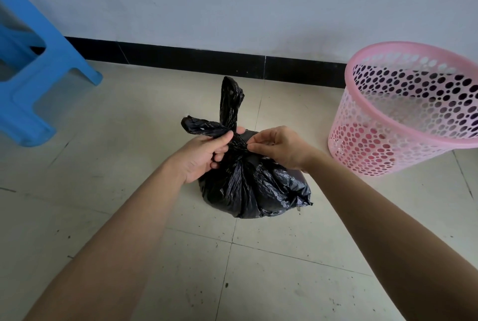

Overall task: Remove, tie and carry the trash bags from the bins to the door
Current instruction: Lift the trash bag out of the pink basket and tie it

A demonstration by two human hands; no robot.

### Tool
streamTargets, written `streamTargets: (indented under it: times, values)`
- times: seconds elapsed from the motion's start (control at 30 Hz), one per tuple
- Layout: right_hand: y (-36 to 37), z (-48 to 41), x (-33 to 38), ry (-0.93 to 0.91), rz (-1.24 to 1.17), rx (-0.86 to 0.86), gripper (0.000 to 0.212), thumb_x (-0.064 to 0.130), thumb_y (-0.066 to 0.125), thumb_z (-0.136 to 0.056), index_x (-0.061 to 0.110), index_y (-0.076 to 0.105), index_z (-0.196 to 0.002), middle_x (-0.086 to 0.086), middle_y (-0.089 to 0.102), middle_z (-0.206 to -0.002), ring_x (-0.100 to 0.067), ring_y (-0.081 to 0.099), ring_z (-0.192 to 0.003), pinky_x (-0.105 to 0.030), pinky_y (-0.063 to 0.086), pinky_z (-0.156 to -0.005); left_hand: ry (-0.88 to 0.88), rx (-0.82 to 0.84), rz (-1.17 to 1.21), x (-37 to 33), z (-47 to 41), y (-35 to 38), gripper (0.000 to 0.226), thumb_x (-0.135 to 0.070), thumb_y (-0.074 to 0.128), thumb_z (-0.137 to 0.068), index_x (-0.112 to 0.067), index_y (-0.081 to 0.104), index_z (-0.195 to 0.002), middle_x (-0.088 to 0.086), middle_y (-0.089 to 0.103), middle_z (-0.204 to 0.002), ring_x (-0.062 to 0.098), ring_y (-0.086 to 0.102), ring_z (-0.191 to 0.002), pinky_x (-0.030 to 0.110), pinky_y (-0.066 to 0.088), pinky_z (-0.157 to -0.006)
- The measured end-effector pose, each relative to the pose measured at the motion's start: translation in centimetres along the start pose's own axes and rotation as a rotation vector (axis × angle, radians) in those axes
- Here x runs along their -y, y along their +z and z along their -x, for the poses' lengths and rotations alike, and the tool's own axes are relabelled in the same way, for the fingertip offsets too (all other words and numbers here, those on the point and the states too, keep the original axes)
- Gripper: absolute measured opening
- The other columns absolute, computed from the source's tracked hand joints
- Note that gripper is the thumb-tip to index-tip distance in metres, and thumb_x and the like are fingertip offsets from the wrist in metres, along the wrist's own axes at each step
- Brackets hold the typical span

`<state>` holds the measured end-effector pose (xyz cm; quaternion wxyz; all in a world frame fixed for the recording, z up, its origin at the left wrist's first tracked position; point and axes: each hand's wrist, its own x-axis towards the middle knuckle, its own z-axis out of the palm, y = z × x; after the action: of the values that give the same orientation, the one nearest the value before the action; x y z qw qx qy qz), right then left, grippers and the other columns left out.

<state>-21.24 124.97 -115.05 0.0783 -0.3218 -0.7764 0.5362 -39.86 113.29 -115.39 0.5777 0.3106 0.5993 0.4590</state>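
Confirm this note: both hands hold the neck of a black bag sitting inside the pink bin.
Wrong in one respect: the bag is not inside the bin. The head view shows it sitting on the floor, left of the bin and apart from it. The left hand and right hand do hold its neck.

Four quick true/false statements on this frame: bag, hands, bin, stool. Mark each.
1. The black trash bag sits on the floor, outside the pink bin. True.
2. The pink bin has a bag in it. False: no bag shows inside, and its perforated wall is bare.
3. The left hand and the right hand both hold the bag's twisted neck. True.
4. A blue stool stands to the right of the bag. False: the blue stool is at the left.
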Motion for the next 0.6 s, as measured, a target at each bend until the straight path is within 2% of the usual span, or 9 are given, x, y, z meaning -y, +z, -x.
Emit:
streamTargets:
  times: [0.1,0.2,0.27,0.3,0.37,0.43,0.47,0.53,0.6]
  values:
    - [-1.1,0.1,0.5,0.048,-0.119,-0.036,0.02,0.029,0.066,-0.09,0.024,0.072,-0.109,0.004,0.074,-0.102,-0.011,0.069,-0.093,-0.03,0.055,-0.084,-0.016,0.083,0.052,-0.2,0.2,-0.1,0.026,-0.04,0.056,-0.093,-0.025,0.072,-0.107,-0.006,0.03,-0.067,0.008,0.033,-0.059,0.024,0.025,-0.055]
    - [-2.1,-0.3,1.3,0.057,-0.328,-0.099,0.055,0.041,0.055,-0.076,0.028,0.059,-0.128,0.003,0.063,-0.125,-0.013,0.056,-0.117,-0.033,0.043,-0.096,-0.095,0.163,0.032,-0.8,0.3,0.6,0.021,-0.036,0.049,-0.098,-0.022,0.064,-0.092,-0.006,0.032,-0.066,0.009,0.035,-0.059,0.026,0.026,-0.056]
    - [-2.2,-0.4,2.3,0.048,-0.396,-0.073,0.063,0.059,0.058,-0.077,0.028,0.055,-0.132,0.004,0.06,-0.131,-0.012,0.052,-0.123,-0.035,0.039,-0.101,-0.114,0.208,-0.025,-1.2,0.3,1.2,0.021,-0.038,0.051,-0.097,-0.022,0.059,-0.086,-0.005,0.032,-0.066,0.01,0.036,-0.06,0.027,0.027,-0.058]
    - [-2.2,-0.4,3.0,0.039,-0.375,-0.056,0.067,0.066,0.061,-0.078,0.026,0.057,-0.132,0.003,0.062,-0.13,-0.009,0.054,-0.12,-0.033,0.039,-0.098,-0.101,0.221,-0.055,-1.3,0.2,1.6,0.022,-0.041,0.054,-0.096,-0.022,0.057,-0.084,-0.005,0.032,-0.066,0.01,0.036,-0.06,0.027,0.027,-0.058]
    - [-1.9,-0.4,4.3,0.012,-0.297,-0.105,0.062,0.061,0.063,-0.085,0.016,0.062,-0.127,-0.004,0.067,-0.12,-0.001,0.059,-0.1,-0.023,0.042,-0.084,-0.058,0.214,-0.098,-1.3,0.2,2.1,0.026,-0.045,0.06,-0.094,-0.021,0.059,-0.082,-0.005,0.033,-0.065,0.011,0.037,-0.06,0.026,0.029,-0.057]
    - [-1.7,-0.8,4.9,-0.051,-0.251,-0.278,0.039,0.046,0.056,-0.097,0.01,0.07,-0.108,-0.001,0.07,-0.09,0.004,0.056,-0.071,-0.016,0.041,-0.066,-0.015,0.17,-0.076,-1.0,0.1,2.3,0.029,-0.044,0.062,-0.09,-0.016,0.07,-0.092,-0.005,0.04,-0.065,0.011,0.041,-0.061,0.023,0.031,-0.056]
    - [-1.8,-0.8,5.0,-0.072,-0.244,-0.354,0.035,0.042,0.053,-0.1,0.012,0.071,-0.099,0.003,0.064,-0.078,0.003,0.053,-0.061,-0.015,0.039,-0.06,0.001,0.135,-0.033,-0.8,0.1,2.2,0.035,-0.043,0.063,-0.089,-0.012,0.072,-0.103,-0.006,0.044,-0.067,0.009,0.044,-0.062,0.022,0.032,-0.055]
    - [-1.8,-0.7,5.0,-0.089,-0.326,-0.385,0.032,0.037,0.05,-0.102,0.014,0.068,-0.09,0.003,0.057,-0.072,-0.004,0.051,-0.057,-0.02,0.04,-0.056,0.025,0.051,0.092,-0.7,0.1,1.7,0.045,-0.04,0.065,-0.088,-0.005,0.068,-0.117,-0.006,0.055,-0.07,0.01,0.047,-0.064,0.021,0.036,-0.053]
    - [-1.6,-0.1,4.9,-0.08,-0.496,-0.352,0.031,0.031,0.047,-0.104,0.013,0.063,-0.084,-0.001,0.061,-0.076,-0.012,0.057,-0.065,-0.023,0.046,-0.058,0.043,0.017,0.195,-0.6,0.2,1.2,0.038,-0.038,0.064,-0.089,-0.012,0.066,-0.116,-0.004,0.064,-0.078,0.011,0.051,-0.067,0.021,0.037,-0.053]
